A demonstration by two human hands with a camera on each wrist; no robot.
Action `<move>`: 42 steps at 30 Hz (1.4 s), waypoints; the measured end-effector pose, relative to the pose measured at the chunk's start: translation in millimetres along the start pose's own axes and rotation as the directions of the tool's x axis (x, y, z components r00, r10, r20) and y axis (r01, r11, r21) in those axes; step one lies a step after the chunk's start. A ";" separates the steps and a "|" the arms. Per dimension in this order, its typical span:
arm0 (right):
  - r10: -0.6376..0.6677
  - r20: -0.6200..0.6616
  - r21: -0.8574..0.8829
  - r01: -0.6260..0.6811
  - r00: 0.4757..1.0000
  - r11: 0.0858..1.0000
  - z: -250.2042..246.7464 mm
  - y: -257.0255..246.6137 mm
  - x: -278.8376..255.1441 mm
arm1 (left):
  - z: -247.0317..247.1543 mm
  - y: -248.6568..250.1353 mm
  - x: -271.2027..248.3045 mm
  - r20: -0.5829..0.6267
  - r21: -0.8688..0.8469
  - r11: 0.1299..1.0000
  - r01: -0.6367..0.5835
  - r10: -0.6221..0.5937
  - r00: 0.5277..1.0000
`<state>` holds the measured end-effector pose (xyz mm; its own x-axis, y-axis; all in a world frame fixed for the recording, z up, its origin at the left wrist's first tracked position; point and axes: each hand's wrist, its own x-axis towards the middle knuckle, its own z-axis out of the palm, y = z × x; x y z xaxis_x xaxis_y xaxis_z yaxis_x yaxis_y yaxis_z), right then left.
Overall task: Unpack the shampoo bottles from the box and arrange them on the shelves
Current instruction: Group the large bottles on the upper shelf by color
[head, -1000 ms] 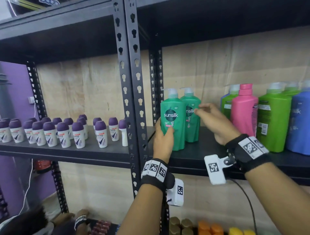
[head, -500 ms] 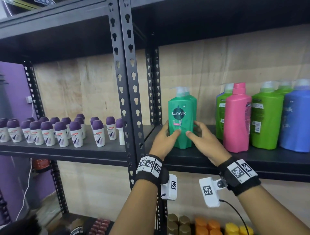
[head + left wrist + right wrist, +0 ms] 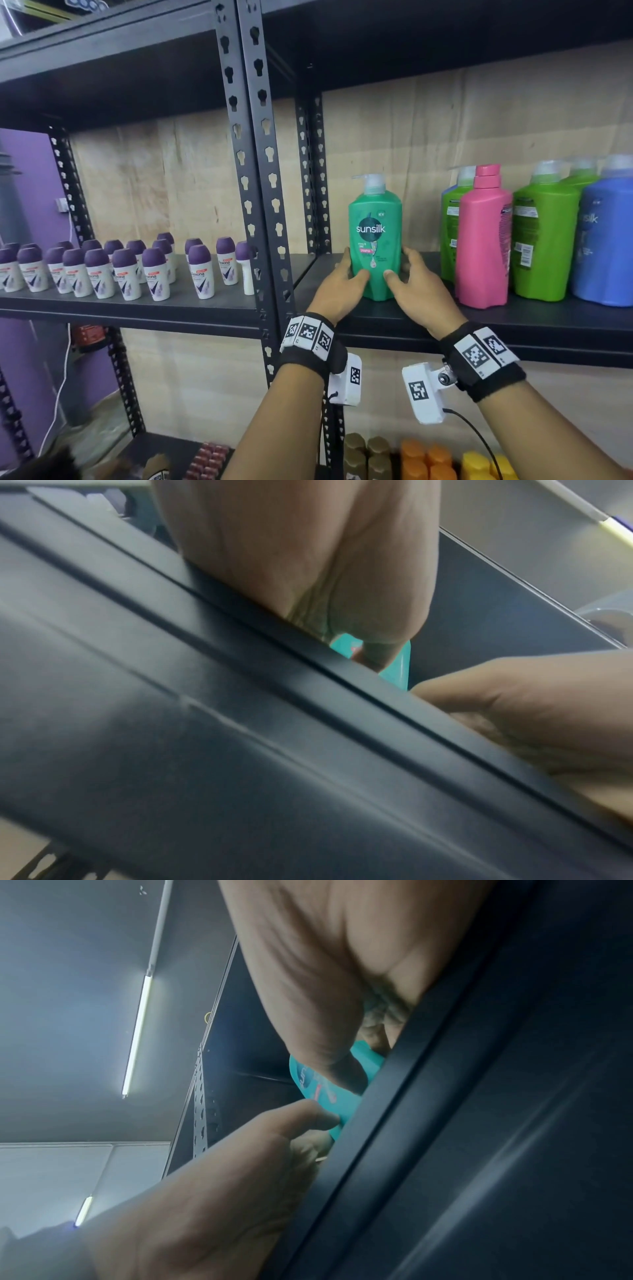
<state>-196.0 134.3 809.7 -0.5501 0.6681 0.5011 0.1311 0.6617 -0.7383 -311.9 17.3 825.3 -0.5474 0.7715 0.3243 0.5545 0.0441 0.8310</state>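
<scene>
Black shelf [image 3: 428,325]: green bottle [image 3: 375,236] upright between both hands (thumbs in front).

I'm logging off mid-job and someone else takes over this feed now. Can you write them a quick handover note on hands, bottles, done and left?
Left hand: holds the left side of the teal Sunsilk bottle, thumb on its front.
Right hand: holds the bottle's right side, thumb on its front.
The bottle stands upright on the right-hand shelf, label forward, with a gap to the pink bottle and the green and blue bottles beyond.
Done: several bottles shelved.
Left: let go of the teal one, maybe close the gap. The box is out of view, so I cannot tell how many remain.
</scene>
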 end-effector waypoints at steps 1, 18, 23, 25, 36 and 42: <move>0.002 -0.003 -0.020 -0.002 1.000 1.000 0.3 -1.1 -0.4 | 1.0 0.4 0.0 -0.008 0.029 1.000 -0.001 0.001 1.000; -0.145 -0.069 -0.278 0.121 0.987 0.953 -6.3 -13.2 -40.0 | 19.9 -7.9 -3.9 -0.321 0.264 0.963 -0.063 0.149 0.935; -0.277 -0.070 -0.208 0.258 0.958 0.944 -32.5 -12.8 -48.4 | 31.7 -3.2 -14.7 -0.532 0.249 0.950 -0.189 0.297 0.793; -0.323 -0.082 -0.219 0.299 0.943 0.929 -49.3 -12.7 -53.5 | 38.0 1.4 -16.8 -0.521 0.237 0.944 -0.231 0.324 0.790; -0.264 -0.421 -0.504 0.018 0.868 0.863 -174.1 -18.4 -39.1 | 94.5 93.5 8.5 -0.302 0.179 0.828 -0.531 0.560 0.772; -0.089 -0.346 -0.499 -0.102 0.934 0.861 -207.2 -11.5 -13.1 | 105.0 119.0 31.1 -0.364 0.160 0.800 -0.578 0.592 0.719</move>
<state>-19.5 188.5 905.2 -0.2399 0.6825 0.6903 0.5805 0.6708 -0.4615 -197.1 113.2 886.9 -0.2933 0.3500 0.8897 0.8602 -0.3094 0.4053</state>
